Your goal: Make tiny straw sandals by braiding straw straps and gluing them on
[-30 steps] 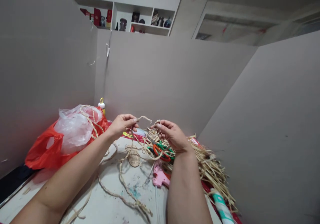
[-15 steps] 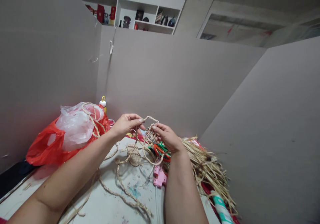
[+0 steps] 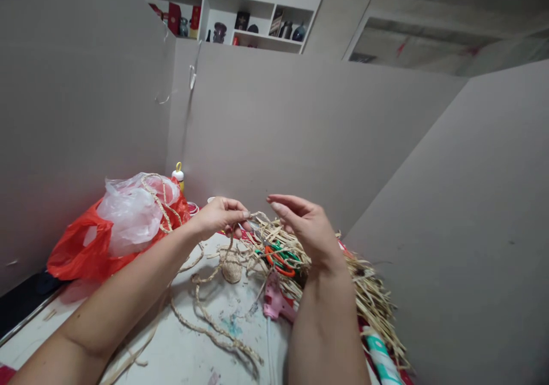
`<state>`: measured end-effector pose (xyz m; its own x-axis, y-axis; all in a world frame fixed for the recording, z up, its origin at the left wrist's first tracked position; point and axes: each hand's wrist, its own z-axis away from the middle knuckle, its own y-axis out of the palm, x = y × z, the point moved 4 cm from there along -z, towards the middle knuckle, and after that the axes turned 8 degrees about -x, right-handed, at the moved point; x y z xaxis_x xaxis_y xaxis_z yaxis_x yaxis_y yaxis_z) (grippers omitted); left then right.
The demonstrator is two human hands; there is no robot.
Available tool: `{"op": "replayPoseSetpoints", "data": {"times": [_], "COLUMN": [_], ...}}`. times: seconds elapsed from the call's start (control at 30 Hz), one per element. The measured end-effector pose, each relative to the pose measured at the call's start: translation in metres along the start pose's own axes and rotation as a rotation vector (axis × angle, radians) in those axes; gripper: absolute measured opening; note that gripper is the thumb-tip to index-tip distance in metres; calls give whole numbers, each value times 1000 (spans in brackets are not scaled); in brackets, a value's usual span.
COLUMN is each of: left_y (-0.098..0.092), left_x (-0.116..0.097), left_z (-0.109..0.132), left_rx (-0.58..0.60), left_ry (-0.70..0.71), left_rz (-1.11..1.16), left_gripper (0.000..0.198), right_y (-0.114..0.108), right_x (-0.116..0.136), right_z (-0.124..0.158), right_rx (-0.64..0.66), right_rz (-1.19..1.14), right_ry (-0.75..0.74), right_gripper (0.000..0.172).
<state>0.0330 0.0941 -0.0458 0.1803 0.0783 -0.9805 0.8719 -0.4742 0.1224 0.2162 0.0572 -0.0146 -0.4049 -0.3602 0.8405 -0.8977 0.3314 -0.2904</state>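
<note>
My left hand [image 3: 225, 215] pinches a braided straw cord [image 3: 205, 310] near one end, thumb against fingers. From that pinch the cord hangs down and runs in loops across the white tabletop [image 3: 180, 356]. To the right, my right hand [image 3: 302, 222] is raised with its fingers stretched out and apart, holding nothing. A small woven straw piece [image 3: 231, 268] lies on the table below my left hand. Beneath my right hand are scissors with orange handles [image 3: 278, 261] and a pink glue gun [image 3: 277, 299], its cable trailing toward me.
A red plastic bag [image 3: 79, 242] with a clear bag [image 3: 128, 216] stands at the left, cord draped over it. A bundle of dry straw [image 3: 373, 293] lies at the right beside a green-and-white roll [image 3: 381, 356]. Grey partitions [image 3: 274, 127] enclose the table.
My right hand has let go of the cord, opened, and moved up and to the right. My left hand keeps its pinch almost in place. The glue gun has turned slightly.
</note>
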Motion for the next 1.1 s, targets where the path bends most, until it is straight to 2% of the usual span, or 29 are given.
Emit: {"op": "replayPoseSetpoints", "data": {"times": [0.07, 0.17, 0.3, 0.5, 0.7, 1.1], "left_y": [2, 2, 1, 2, -1, 5], "left_x": [-2, -7, -14, -19, -17, -14], "left_z": [2, 7, 10, 9, 8, 5], "left_rx": [28, 59, 61, -100, -230, -179], "left_ry": [4, 17, 55, 191, 210, 162], "left_rz": [-11, -24, -58, -27, 71, 206], "left_gripper": [15, 18, 19, 13, 12, 16], "right_y": [7, 15, 12, 11, 23, 45], "right_x": [18, 29, 29, 32, 32, 25], "right_z": [10, 16, 16, 17, 19, 13], "right_rx": [71, 112, 102, 166, 268, 288], "right_rz": [-15, -18, -41, -69, -99, -173], "right_ry": [-31, -40, -31, 5, 19, 20], "right_gripper": [30, 18, 19, 18, 19, 25]}}
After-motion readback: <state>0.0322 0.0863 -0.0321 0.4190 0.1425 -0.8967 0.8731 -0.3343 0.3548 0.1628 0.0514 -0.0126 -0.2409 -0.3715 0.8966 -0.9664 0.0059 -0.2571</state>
